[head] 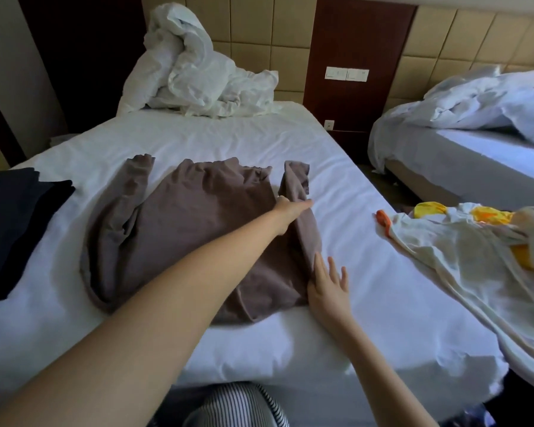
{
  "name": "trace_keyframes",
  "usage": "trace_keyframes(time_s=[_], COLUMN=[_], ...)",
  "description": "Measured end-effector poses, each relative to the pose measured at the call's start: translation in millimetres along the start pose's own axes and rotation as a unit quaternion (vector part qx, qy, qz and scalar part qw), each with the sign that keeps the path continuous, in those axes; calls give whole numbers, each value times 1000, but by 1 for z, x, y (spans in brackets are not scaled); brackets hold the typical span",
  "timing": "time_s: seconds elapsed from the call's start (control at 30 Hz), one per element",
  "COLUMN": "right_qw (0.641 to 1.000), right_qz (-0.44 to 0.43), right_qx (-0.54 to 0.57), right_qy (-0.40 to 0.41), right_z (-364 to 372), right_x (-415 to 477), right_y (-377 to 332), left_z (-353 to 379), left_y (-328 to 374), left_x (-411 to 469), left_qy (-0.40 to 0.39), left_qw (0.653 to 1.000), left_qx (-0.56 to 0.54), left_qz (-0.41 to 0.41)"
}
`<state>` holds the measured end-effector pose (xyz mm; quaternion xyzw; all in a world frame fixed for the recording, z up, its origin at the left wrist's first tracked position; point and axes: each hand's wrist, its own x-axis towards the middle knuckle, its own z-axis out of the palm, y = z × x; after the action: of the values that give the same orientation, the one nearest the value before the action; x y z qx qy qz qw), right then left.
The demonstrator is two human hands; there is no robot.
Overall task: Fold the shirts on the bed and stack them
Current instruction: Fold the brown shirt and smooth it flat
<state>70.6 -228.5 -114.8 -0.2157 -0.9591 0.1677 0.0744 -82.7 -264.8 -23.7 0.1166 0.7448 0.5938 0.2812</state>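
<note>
A brown long-sleeved shirt (191, 229) lies spread on the white bed (228, 140), collar end toward me. My left hand (290, 211) reaches across it and grips the right sleeve near the shoulder. My right hand (329, 285) lies flat with straight fingers on the sheet, its edge touching the shirt's right side. A folded black garment (13, 217) sits at the bed's left edge. A white shirt with yellow and orange print (463, 251) lies crumpled at the right edge of the bed.
A bunched white duvet (195, 69) is piled at the head of the bed against the padded headboard. A second bed (475, 143) with rumpled white bedding stands to the right across a narrow gap. My striped clothing (241, 405) shows at the bottom.
</note>
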Motion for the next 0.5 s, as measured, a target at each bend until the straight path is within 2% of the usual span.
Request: trace_keyframes(time_s=[0.1, 0.2, 0.3, 0.43, 0.5], right_qw=[999, 997, 993, 974, 964], right_qz=[-29, -62, -109, -201, -217], right_qx=[22, 49, 47, 91, 120], right_qy=[-19, 0, 14, -55, -91], right_z=[-2, -1, -1, -6, -9], right_x=[-2, -4, -5, -4, -3], right_y=[2, 4, 1, -12, -24], left_z=[10, -9, -60, -136, -165], left_y=[5, 23, 36, 19, 4], left_x=[19, 20, 14, -8, -28], left_qy=[32, 22, 40, 100, 147], left_qw=[997, 973, 932, 893, 884], left_qx=[-69, -227, -360, -428, -427], left_qz=[-26, -32, 16, 99, 118])
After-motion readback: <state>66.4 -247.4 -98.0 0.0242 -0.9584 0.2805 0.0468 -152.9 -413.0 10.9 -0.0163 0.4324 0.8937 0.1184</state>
